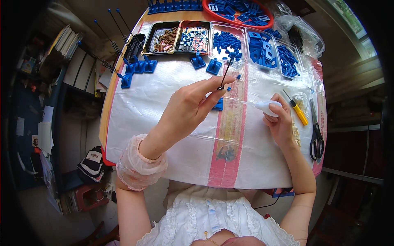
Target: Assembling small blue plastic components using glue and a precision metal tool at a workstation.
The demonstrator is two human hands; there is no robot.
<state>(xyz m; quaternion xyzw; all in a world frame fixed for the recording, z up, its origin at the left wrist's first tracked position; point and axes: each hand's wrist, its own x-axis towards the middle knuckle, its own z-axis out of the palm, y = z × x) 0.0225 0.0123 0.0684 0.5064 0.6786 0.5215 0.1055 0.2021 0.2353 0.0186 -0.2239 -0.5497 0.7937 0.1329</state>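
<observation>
My left hand [180, 108] pinches a thin black rod [226, 71] between thumb and fingertips. The rod stands tilted, with a blue piece at its upper end and a small dark coil at the fingers. In my right hand [282, 125] is a small white squeeze bottle [269, 107], its thin nozzle pointing left, apart from the rod. A blue base piece [218, 105] lies partly hidden behind my left fingers. Close by are a small blue cone [238, 76] and a tiny blue bit [228, 88].
Along the back sit trays of brass-coloured pins [165, 40], small beads [193, 39], blue cones [226, 41] and blue plates [262, 49]. Black rods with springs [116, 47] rise at the left. A yellow-handled screwdriver [300, 114] and black scissors [316, 139] lie at the right.
</observation>
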